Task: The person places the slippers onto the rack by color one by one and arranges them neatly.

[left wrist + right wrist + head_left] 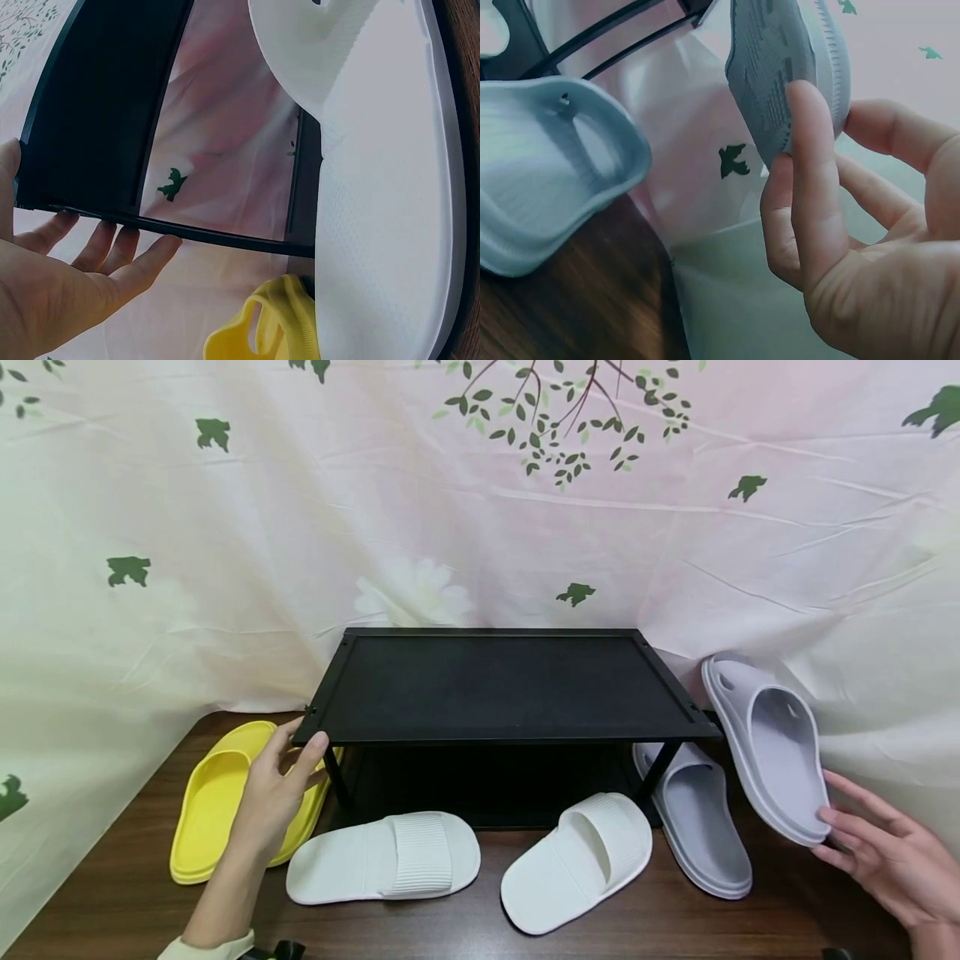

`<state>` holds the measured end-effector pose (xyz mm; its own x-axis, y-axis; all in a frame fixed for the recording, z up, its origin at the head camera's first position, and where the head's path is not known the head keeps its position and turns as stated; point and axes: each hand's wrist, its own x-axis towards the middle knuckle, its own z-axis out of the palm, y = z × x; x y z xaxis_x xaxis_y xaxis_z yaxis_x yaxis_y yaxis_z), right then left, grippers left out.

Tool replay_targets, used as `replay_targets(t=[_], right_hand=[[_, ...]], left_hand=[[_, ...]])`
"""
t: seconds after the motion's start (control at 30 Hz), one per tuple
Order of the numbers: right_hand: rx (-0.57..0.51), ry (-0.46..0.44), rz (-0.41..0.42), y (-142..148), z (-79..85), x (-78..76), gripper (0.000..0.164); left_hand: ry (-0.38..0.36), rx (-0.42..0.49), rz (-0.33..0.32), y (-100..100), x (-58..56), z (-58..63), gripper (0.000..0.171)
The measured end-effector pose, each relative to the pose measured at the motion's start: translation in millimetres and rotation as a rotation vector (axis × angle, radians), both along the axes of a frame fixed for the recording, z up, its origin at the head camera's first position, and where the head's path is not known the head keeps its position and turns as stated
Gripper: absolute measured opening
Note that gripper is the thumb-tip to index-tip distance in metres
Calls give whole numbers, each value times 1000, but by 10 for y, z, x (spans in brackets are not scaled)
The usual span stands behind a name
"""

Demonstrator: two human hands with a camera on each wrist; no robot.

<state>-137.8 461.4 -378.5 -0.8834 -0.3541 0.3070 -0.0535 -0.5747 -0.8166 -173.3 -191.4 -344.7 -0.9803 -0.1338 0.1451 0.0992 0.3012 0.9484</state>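
Observation:
A two-tier black shoe rack (pixel 495 685) stands in the middle of the head view. My left hand (pixel 270 797) grips its left front corner, the thumb on the front edge and the fingers along the side, as the left wrist view shows. At the far right, my right hand (pixel 892 852) pinches a grey slipper (pixel 783 739) by its heel end, between thumb and fingers. That slipper is raised with its toe pointing away, beside the rack's right side. Its mate, another grey slipper (pixel 701 818), lies on the table with its toe by the rack's right leg.
Two white slippers lie in front of the rack, one sideways (pixel 345 864) and one at a slant (pixel 551 885). A pair of yellow slippers (pixel 210 802) rests at the left, partly behind my left hand. A patterned cloth (pixel 247 527) hangs behind the brown table (pixel 97 902).

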Motion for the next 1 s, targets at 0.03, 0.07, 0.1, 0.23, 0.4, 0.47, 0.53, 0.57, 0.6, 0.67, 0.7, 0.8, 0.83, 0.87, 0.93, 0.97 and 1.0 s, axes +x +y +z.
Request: replay_targets(t=[0.03,0.07,0.1,0.23,0.4,0.47,0.53,0.57,0.6,0.67,0.7,0.8,0.83,0.87,0.93,0.97,1.0], right_hand=[[-5,3,-9,-14,13,0,60],[-11,8,-17,-27,24,-1,59],[-15,13,-25,-39,34,-2,59],[-29,25,-42,-78,72,-4,59],[-57,33,-11,-114,101,-1,59],[-72,37,4,-128,113,2,60],[-80,38,5,-144,121,6,59],[-85,39,4,-151,125,5,59],[-86,40,0,-158,129,5,59],[-96,42,-8,-172,142,3,59],[-103,43,-9,-178,151,3,59],[-118,48,-12,-202,181,-1,59],[-123,51,-12,-212,192,-1,59],[-127,52,-11,-222,201,1,59],[-127,59,-18,-243,218,3,59],[-126,59,-23,-253,227,5,59],[-126,61,-26,-263,234,7,59]], left_hand=[[1,-1,0,-2,1,-1,51],[1,-2,0,-4,1,-2,51],[2,-3,-1,-6,1,-3,51],[6,-3,-2,-11,-1,-8,50],[6,5,-8,-9,-7,-12,51],[6,7,-11,-8,-8,-13,52],[4,6,-10,-9,-7,-14,52],[4,5,-9,-10,-7,-13,52],[3,5,-9,-10,-7,-13,51],[4,6,-10,-11,-9,-14,51],[4,6,-11,-10,-10,-14,52],[6,9,-13,-10,-12,-14,51],[6,9,-13,-11,-12,-14,51],[5,9,-14,-11,-13,-14,51],[5,5,-12,-13,-12,-13,51],[4,4,-10,-14,-11,-12,50],[4,3,-9,-15,-11,-11,50]])
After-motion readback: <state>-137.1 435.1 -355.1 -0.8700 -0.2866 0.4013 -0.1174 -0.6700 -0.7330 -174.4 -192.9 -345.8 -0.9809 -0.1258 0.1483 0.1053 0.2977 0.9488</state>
